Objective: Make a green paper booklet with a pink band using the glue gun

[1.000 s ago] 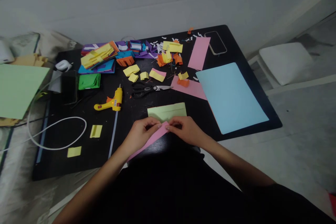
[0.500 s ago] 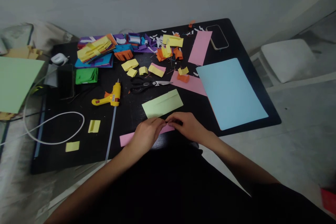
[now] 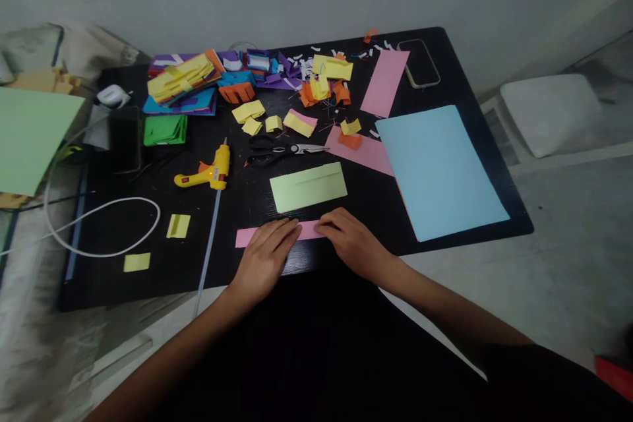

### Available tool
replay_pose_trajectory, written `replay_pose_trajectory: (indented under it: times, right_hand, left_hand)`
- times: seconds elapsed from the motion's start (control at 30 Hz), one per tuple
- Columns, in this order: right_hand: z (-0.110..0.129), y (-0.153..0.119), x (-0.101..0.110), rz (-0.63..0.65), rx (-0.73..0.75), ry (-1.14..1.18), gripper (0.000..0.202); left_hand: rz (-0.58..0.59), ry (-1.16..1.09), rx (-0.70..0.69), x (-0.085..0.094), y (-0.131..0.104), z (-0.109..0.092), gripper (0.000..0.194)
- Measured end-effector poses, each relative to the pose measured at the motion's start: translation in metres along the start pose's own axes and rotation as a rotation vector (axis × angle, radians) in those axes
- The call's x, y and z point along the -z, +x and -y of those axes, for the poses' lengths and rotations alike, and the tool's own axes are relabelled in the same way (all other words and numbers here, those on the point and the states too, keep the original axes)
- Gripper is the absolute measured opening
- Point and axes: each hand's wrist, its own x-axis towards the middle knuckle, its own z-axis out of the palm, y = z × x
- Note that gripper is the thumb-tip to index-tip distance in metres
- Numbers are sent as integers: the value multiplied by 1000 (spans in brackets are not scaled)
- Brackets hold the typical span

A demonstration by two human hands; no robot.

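A narrow pink paper strip (image 3: pixel 309 230) lies along the near edge of the black table. Across its left-middle part rests my left hand (image 3: pixel 267 247), fingers stretched out and pressing it down. My right hand (image 3: pixel 346 237) has thumb and fingertips closed at the strip's right end, which they partly hide. Just beyond the hands is a pale green paper piece (image 3: pixel 309 188) with a crease along it. Black-handled scissors (image 3: pixel 289 150) lie behind that, blades pointing right. To the left, a yellow glue gun (image 3: pixel 212 171) has a long clear glue stick (image 3: pixel 210 244) trailing towards the near edge.
Light blue sheets (image 3: pixel 442 171) lie on the right, by pink paper (image 3: pixel 384 82) and a phone (image 3: pixel 420 64). Folded coloured papers (image 3: pixel 182 86) and scraps crowd the back. A white cable (image 3: pixel 158 214) loops at left, near small yellow pieces (image 3: pixel 178 225). A white stool (image 3: pixel 548 112) stands right.
My hands have moved apart along the pink strip, baring its middle. The left fingers have gone from a pinch to lying flat. The strip lies straighter; the view has shifted slightly.
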Motion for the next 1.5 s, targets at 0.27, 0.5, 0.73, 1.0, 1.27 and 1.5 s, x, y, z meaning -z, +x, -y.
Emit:
replay_pose_trajectory:
  times: [0.27,0.5,0.73,1.0,1.27,1.5]
  right_hand:
    - [14,-1,-5,60,31,-156,25]
    - [13,-1,-6,79,148,-142,28]
    - [20,2,-4,126,138,-113,31]
    - [26,0,-6,127,37,-289,26]
    - [31,10,-23,125,120,-185,25]
    - [31,4,-17,95,117,-228,26]
  left_hand:
    - [-42,34,-15,-4,-7,-7,39]
    - [-36,24,-14,-5,-13,-10,39]
    - [-45,-12,6,-4,-14,-17,43]
    - [-72,9,1,6,-29,-17,42]
    - [-61,-70,2,5,-42,-8,45]
    - [-58,-119,166,27,-53,17,34]
